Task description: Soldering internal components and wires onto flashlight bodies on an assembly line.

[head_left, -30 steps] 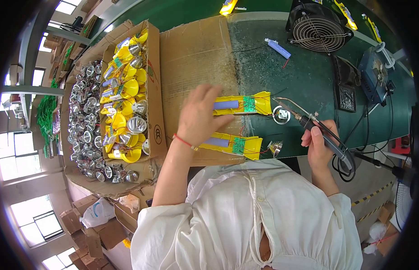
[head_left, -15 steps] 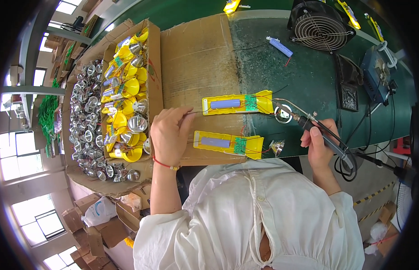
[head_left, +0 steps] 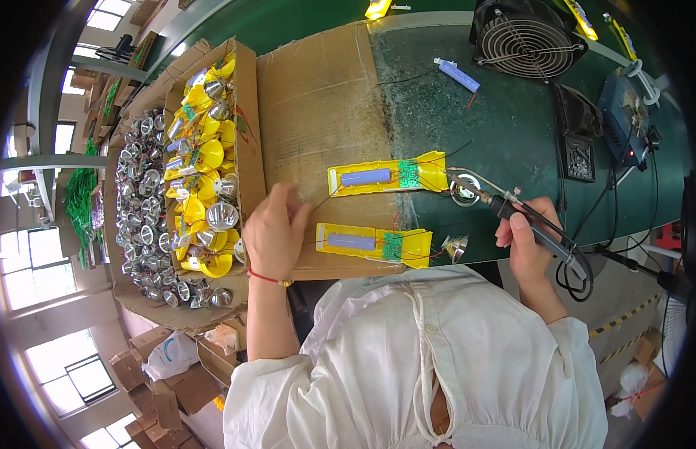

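Observation:
My right hand [head_left: 529,238] grips a soldering iron [head_left: 538,230] with a thin metal feed tube along it. The iron's tip points left, by the right end of the upper yellow lamp housing [head_left: 339,187]. That housing holds a purple battery cell [head_left: 366,177], a green circuit board [head_left: 409,174] and thin wires; a round reflector [head_left: 465,190] lies past its end. My left hand [head_left: 274,233], slightly blurred, hovers left of the housings, thumb and fingers apart, near a loose dark wire. Nearest me lies a second yellow housing [head_left: 417,248], similarly fitted, with a silver reflector [head_left: 455,248] beside it.
At left, a cardboard box [head_left: 247,135] holds yellow housings, next to many silver reflectors [head_left: 149,179]. A flat cardboard sheet [head_left: 310,97] covers part of the green bench [head_left: 430,112]. Beyond are a loose purple cell [head_left: 458,75], a black fan [head_left: 529,46] and a blue soldering station [head_left: 621,112].
My left hand has drawn slightly left and down, and its fingers have parted from the wire at the upper housing. My right hand stays nearly still with the iron.

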`<state>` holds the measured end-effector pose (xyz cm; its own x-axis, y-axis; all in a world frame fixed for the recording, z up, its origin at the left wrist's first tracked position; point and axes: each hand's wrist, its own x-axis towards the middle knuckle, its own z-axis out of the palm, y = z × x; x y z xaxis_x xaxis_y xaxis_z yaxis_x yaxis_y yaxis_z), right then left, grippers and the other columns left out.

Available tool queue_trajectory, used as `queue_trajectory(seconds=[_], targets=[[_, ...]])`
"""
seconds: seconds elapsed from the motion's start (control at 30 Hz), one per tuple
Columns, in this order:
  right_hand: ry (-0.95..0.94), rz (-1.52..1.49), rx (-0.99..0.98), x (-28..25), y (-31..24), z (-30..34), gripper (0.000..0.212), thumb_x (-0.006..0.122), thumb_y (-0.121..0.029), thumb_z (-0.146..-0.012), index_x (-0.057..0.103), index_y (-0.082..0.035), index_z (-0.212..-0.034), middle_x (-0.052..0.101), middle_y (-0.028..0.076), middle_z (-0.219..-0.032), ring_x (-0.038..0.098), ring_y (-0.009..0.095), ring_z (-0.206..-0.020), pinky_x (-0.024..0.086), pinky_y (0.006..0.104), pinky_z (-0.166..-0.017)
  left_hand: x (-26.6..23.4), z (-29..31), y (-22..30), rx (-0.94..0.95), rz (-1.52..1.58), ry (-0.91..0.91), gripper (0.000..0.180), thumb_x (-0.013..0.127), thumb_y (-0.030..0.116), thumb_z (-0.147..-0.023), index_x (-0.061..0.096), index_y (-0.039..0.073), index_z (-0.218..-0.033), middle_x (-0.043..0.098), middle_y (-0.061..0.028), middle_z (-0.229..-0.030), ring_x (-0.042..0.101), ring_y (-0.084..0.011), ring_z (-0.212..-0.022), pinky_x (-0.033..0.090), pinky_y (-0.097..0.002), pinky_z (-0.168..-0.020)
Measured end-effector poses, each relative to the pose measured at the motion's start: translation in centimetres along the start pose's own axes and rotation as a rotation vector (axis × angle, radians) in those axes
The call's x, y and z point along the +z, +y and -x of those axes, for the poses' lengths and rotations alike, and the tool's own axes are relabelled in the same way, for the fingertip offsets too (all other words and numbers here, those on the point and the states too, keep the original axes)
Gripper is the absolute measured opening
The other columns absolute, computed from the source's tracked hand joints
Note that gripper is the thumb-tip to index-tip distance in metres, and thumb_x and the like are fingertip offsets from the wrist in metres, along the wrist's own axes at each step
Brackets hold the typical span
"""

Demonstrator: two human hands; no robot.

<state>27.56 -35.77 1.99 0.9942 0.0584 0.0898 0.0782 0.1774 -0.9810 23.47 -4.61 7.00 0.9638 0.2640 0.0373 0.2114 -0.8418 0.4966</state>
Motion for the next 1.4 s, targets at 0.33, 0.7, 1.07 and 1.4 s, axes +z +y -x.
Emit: queue_trajectory(seconds=[0.33, 0.7, 1.07, 1.4], targets=[[-0.045, -0.035, 0.025, 0.5, 0.1, -0.3, 0.014, 0.057, -0.007, -0.081, 0.048, 0.002, -0.086, 0.056, 0.011, -0.062, 0.051, 0.01, -0.047, 0.043, 0.0205, -0.042, 1.2, 0.1, 0.3, -0.025, 0.397, -0.172, 0.017, 0.06, 0.003, -0.076, 0.063, 0.001, -0.093, 0.062, -0.0082, -0.073, 0.058, -0.0118, -0.065, 0.045, -0.0267, -0.059], [-0.083, -0.027, 0.054, 0.7, -0.2, -0.1, 0.014, 0.058, -0.007, -0.081, 0.048, 0.002, -0.085, 0.056, 0.01, -0.063, 0.053, 0.01, -0.051, 0.045, 0.0207, -0.045, 2.1, -1.8, 2.7, 0.408, 0.21, 0.029, 0.019, 0.066, 0.002, -0.069, 0.066, 0.004, -0.088, 0.057, -0.009, -0.073, 0.055, -0.021, -0.071, 0.044, -0.0291, -0.062], [-0.112, 0.034, 0.084, 1.5, 0.0, -0.1, 0.015, 0.057, -0.01, -0.08, 0.046, 0.0, -0.085, 0.055, 0.01, -0.06, 0.053, 0.011, -0.047, 0.044, 0.0208, -0.042, 5.3, -3.7, 4.2, 0.521, 0.191, 0.023, 0.01, 0.068, 0.005, -0.068, 0.066, 0.006, -0.078, 0.058, -0.0053, -0.069, 0.051, -0.0209, -0.067, 0.043, -0.0299, -0.061], [-0.151, 0.096, 0.083, 1.8, 0.4, -0.5, 0.013, 0.056, -0.007, -0.081, 0.046, 0.0, -0.084, 0.054, 0.009, -0.059, 0.052, 0.011, -0.046, 0.044, 0.0213, -0.041, 6.2, -3.3, 4.1, 0.535, 0.183, 0.011, 0.008, 0.067, 0.004, -0.067, 0.066, 0.006, -0.074, 0.057, -0.004, -0.068, 0.05, -0.0214, -0.07, 0.043, -0.0304, -0.06]])
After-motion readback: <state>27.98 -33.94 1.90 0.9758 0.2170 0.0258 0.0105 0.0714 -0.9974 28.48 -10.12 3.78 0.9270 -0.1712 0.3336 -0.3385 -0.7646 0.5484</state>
